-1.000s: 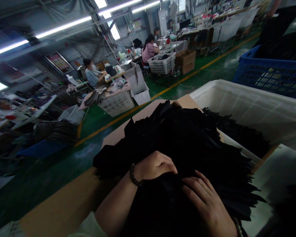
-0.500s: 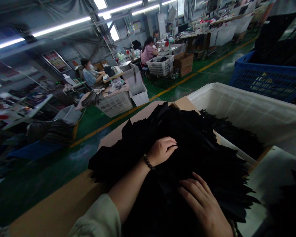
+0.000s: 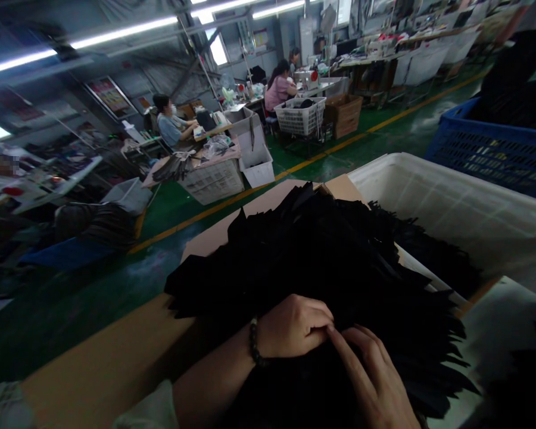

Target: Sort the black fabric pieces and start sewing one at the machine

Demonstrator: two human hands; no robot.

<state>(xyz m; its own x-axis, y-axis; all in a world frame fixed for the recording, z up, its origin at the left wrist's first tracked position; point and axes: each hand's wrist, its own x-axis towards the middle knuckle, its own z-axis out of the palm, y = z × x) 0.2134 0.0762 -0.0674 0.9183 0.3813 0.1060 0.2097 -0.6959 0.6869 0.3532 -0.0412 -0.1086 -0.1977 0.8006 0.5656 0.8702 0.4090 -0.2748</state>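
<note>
Black and ragged-edged, the fabric pile (image 3: 321,256) fills mid-frame on the cardboard (image 3: 116,357), beside the white bin (image 3: 451,202). My left hand (image 3: 295,325) has drawn back from higher up the pile and is curled shut on the top layer at lower centre. My right hand (image 3: 375,381) now touches its fingertips, grip unclear, so both work one spot.

black fabric pile (image 3: 321,256) | heaped, jagged edges fanned out | on cardboard, beside white bin

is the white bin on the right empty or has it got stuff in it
Partly filled: black fabric pieces lie inside the white bin against its near side, while the far inner wall shows bare white.
</note>
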